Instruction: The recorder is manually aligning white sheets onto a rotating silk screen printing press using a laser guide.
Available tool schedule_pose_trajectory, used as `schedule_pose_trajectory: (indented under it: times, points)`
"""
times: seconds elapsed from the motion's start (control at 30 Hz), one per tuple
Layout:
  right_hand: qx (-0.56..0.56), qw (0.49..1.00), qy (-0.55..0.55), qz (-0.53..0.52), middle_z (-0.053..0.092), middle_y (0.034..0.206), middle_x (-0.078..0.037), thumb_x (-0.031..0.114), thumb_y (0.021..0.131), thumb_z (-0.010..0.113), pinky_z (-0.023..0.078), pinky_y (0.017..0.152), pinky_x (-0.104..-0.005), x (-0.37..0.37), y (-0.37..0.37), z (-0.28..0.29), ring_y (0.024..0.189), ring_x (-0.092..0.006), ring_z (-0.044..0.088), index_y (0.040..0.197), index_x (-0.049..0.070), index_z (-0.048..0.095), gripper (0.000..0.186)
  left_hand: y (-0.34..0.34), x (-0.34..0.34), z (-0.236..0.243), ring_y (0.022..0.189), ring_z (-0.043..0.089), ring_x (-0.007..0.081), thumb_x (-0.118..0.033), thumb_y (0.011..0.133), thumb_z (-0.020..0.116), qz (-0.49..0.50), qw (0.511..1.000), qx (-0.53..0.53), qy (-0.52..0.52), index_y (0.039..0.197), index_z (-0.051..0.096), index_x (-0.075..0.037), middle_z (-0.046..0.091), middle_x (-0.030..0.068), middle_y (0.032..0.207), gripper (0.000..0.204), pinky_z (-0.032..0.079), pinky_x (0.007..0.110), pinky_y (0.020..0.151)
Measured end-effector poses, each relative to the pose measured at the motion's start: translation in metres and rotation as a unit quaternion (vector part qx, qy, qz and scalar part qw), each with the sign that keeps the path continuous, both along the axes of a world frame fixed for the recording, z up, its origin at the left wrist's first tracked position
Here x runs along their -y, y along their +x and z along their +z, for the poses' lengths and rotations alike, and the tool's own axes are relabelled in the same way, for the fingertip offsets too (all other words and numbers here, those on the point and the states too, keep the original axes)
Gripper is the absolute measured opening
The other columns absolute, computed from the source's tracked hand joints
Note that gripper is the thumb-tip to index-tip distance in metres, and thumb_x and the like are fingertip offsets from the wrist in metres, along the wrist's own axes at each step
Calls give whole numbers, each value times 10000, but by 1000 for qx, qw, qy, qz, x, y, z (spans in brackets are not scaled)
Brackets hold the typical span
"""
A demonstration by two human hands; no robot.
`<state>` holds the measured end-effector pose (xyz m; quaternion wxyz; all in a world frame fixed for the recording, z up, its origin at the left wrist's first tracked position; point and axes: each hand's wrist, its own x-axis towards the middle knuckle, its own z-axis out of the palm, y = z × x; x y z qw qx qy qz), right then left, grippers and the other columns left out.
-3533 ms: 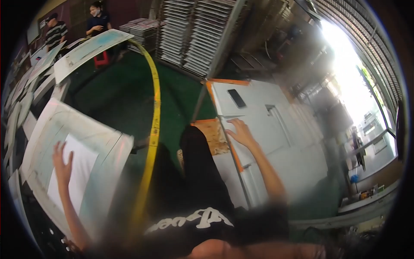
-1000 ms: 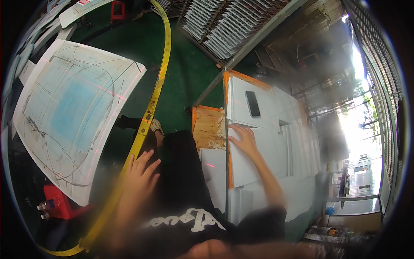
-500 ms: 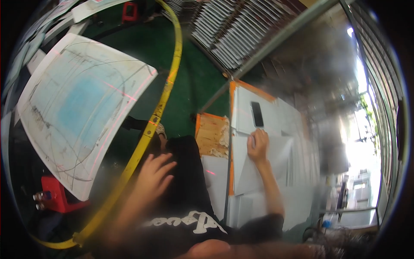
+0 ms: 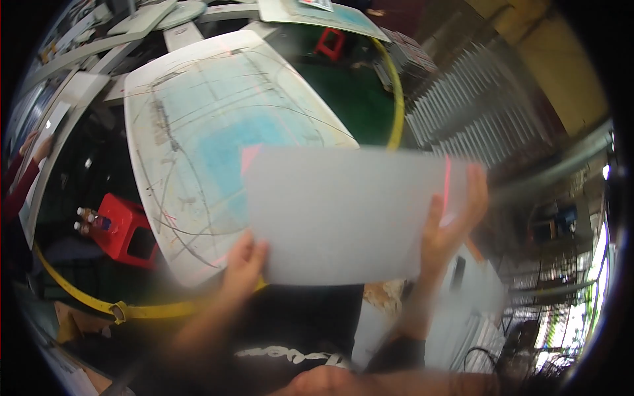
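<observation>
A plain pale grey-white sheet [image 4: 337, 214] is held up before me, roughly level. At its lower left corner my left hand [image 4: 244, 267] pinches the edge, fingers closed. Around the right edge my right hand [image 4: 449, 228] grips it, thumb on the near face and the other fingers beyond the edge. Behind the sheet lies a large white board [image 4: 191, 125] with a pale blue middle and dark scribbled lines; the sheet covers its lower right part. Whether sheet and board touch, I cannot tell. Pink light lines fall on both.
A yellow curved rail [image 4: 158, 310] runs between me and the board. A red stool [image 4: 125, 228] with small bottles stands left. Stacked sheets and a dark phone [image 4: 457, 273] lie at the right, with a slatted rack [image 4: 462, 105] beyond. Another person's sleeve [image 4: 23, 185] shows far left.
My right hand has left the stack near the phone and now holds a sheet. My left hand has closed on that sheet. The view has swung left toward the board.
</observation>
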<state>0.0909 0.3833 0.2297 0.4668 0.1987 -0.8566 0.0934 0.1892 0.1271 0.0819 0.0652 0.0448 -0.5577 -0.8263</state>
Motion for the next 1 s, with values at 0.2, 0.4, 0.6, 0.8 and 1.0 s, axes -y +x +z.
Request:
schedule_pose_trajectory:
  times: [0.2, 0.4, 0.6, 0.8, 1.0]
  points:
    - [453, 795, -333, 226, 598, 1180, -159, 141, 944, 526, 423, 958, -356, 19, -106, -64, 1107, -227, 563, 1360, 27, 377, 456, -55, 104, 7, 1127, 530, 161, -137, 979, 460, 95, 995, 2, 35, 1315, 408, 46, 562, 118, 1226, 386, 417, 320, 964]
    - [554, 657, -434, 272, 669, 1011, -117, 22, 937, 483, 456, 819, -221, 68, -209, -141, 893, -106, 612, 1285, 1, 417, 356, -82, 145, -8, 1134, 528, 176, -97, 962, 493, 80, 993, 57, -61, 1344, 373, 49, 530, 140, 1270, 426, 411, 301, 965]
    - [586, 654, -390, 277, 682, 952, -103, 17, 925, 502, 449, 780, -212, 106, -243, -157, 842, -90, 604, 1258, 3, 452, 337, -35, 146, 2, 1198, 493, 336, -15, 834, 578, 181, 820, 105, -532, 1159, 586, 3, 532, 167, 1260, 326, 390, 385, 999]
    - [570, 696, -341, 272, 688, 939, -117, 26, 920, 517, 439, 762, -212, 126, -250, -170, 816, -85, 596, 1264, 21, 457, 350, -21, 127, -16, 1190, 495, 340, -31, 813, 632, 175, 788, 113, -579, 1129, 600, -8, 533, 155, 1265, 319, 385, 401, 1001]
    - [575, 686, -336, 293, 692, 942, -119, 29, 916, 523, 439, 774, -220, 137, -254, -175, 818, -86, 598, 1262, 31, 462, 352, -22, 123, -16, 1194, 494, 344, -32, 796, 657, 190, 772, 120, -594, 1097, 620, -18, 535, 158, 1262, 303, 388, 409, 999]
